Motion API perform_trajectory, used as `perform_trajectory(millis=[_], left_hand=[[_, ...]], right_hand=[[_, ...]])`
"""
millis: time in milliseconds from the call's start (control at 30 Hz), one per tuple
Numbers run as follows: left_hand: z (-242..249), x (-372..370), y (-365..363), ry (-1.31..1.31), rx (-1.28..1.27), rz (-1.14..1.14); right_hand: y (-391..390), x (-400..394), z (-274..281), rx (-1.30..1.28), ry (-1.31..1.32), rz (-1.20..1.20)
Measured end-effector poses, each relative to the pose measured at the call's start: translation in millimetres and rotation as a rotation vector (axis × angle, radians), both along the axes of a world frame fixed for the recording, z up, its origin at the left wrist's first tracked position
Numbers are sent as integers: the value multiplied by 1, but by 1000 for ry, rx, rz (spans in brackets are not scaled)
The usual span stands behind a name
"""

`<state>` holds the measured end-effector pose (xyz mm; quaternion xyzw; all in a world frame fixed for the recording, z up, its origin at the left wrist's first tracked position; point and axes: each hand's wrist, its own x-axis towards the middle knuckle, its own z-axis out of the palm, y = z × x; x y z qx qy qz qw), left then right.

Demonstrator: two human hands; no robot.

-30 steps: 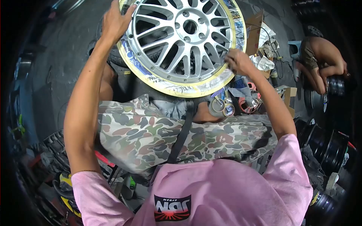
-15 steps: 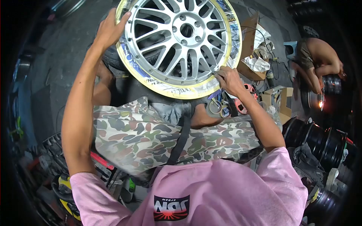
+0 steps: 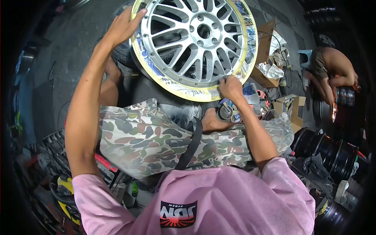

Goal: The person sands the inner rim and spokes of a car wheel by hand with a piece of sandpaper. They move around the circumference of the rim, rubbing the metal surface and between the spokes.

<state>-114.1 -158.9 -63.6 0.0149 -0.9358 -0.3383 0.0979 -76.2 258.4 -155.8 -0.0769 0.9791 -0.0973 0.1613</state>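
Observation:
A silver multi-spoke wheel rim [image 3: 219, 49] is tilted up in front of me, its outer lip covered with yellow masking tape [image 3: 190, 93] and printed paper. My left hand [image 3: 124, 26] grips the rim's upper left edge, thumb on the front face and fingers hidden behind. At the lower right, my right hand [image 3: 232, 88] is closed against the inner edge of the taped lip, by the ends of the spokes. Whatever its fingers pinch is hidden. Below that hand, a roll of tape [image 3: 225, 112] lies near my foot.
An opened cardboard box [image 3: 267, 76] with crumpled paper stands at the right, a smaller carton [image 3: 294, 106] below it. Black wheel barrels [image 3: 325, 150] lie farther right. Another person [image 3: 333, 68] crouches beyond, over a wheel. Tools and a yellow-black item [image 3: 64, 196] are at lower left.
My right hand has moved left and slightly down along the lip, its fingers now more curled. The rim sits a little farther right in view, my left hand still gripping it.

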Motion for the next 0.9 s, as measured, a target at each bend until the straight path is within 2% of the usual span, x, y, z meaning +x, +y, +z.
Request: perform_trajectory(millis=[167,233,267,333,400,467,533,600,667,800,900], left_hand=[[-10,-6,-4,15,-15,40],[-8,-3,-2,56,-33,34],[-7,0,-2,4,-2,56],[-2,7,-2,-24,-24,36],[0,16,-3,-39,-5,30],[2,17,-4,-42,34,18],[-2,18,0,-66,56,26],[-1,20,0,-87,56,44],[-1,24,2,-97,85,18],[6,32,6,-64,133,57],[7,29,-1,-57,155,26]], right_hand=[[-67,23,22,75,-159,186],[-94,18,40,-183,-291,286],[-99,15,46,-184,-289,293],[-105,6,57,-821,-311,348],[-100,-3,73,-667,-185,427],[-104,-6,82,-677,-192,437],[-125,-14,84,-700,252,668],[-159,-34,80,-685,342,682],[-192,-53,76,-735,542,640],[-211,-70,55,-575,590,722],[-159,-43,56,-482,369,1082]])
